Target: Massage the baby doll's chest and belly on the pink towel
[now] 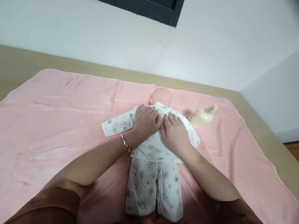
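A baby doll lies stretched out on a pink blanket, its smooth head toward the wall. It wears a white printed top and matching trousers. My left hand rests on the upper part of the top, near the sleeve that reaches out to the left, its fingers slightly bent over the cloth. Beside it, my right hand lies with outstretched fingers on the other side of the top. The hands nearly touch at the thumbs. No face shows on the doll's head.
A cream pump bottle lies tilted on the blanket, right of the doll. Under the blanket is a wooden tabletop, with a white wall behind it. A dark frame is set in the wall above.
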`<state>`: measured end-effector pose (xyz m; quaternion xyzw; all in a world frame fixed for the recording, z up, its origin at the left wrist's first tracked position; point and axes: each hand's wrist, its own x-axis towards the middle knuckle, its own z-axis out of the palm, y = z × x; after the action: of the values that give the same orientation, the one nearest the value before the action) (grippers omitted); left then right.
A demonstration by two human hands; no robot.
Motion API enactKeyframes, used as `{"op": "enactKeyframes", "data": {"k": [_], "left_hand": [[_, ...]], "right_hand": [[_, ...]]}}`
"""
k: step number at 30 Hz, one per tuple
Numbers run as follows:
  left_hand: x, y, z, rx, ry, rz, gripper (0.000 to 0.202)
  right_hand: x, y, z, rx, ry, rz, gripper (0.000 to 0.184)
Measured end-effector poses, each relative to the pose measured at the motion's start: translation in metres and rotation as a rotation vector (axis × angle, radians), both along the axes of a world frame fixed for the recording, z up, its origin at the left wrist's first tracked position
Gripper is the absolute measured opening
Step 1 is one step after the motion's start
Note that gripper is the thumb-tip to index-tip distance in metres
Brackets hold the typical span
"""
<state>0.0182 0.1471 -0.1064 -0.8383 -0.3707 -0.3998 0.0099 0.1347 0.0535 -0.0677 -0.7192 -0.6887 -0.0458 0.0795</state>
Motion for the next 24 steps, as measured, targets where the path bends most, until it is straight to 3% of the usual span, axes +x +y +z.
{"op": "enactKeyframes", "data": {"k": [4,10,19,24], "left_hand": [[0.002,0.002,0.001,-0.112,0.027,0.026,0.029],[0.006,0.012,0.001,-0.189,0.076,-0.064,0.043],[0.001,-0.001,0.003,-0.088,0.039,-0.025,0.030],[0.003,0.001,0.005,-0.168,0.068,-0.007,0.032]], "right_hand": [[0.007,0.005,-0.006,0.020,0.069,0.014,0.056],[0.032,0.028,-0.017,0.022,0.270,-0.015,0.070],[0.016,0.013,-0.005,0.133,0.063,0.038,0.050],[0.029,0.022,-0.009,0.079,0.165,0.036,0.055]]}}
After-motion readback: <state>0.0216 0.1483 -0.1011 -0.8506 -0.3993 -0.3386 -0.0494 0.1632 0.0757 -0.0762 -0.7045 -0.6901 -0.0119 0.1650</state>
